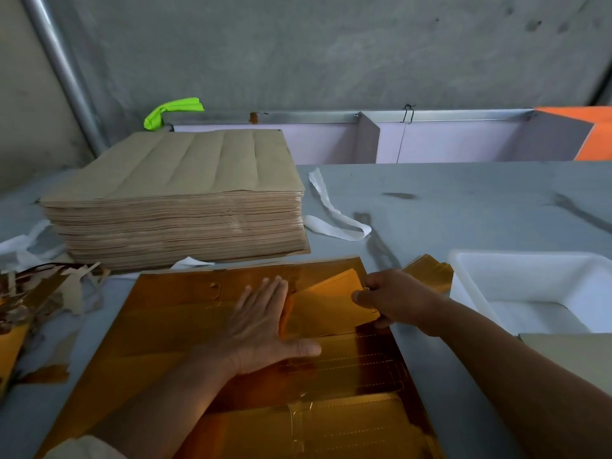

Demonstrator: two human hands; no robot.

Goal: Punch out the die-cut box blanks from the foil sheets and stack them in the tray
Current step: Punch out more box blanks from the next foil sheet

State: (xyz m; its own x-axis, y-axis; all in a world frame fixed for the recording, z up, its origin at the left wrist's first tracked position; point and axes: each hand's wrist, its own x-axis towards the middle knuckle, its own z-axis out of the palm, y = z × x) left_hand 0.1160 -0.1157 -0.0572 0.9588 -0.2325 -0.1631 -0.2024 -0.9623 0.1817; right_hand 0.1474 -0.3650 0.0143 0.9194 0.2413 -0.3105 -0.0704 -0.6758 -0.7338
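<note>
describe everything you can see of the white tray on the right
The white rectangular plastic tray sits upright on the grey table at the right, its right side cut off by the frame. It has a thick rounded rim, deep sloping walls and a flat floor. No blanks show in the visible part of its inside. A beige sheet hides its near corner. A small pile of gold foil pieces lies by its left wall; whether they touch is unclear.

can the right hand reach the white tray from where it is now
Probably yes. The white tray sits just to the right of the right hand, its top open, and only some loose gold pieces lie low between them. It pinches a blank.
</note>
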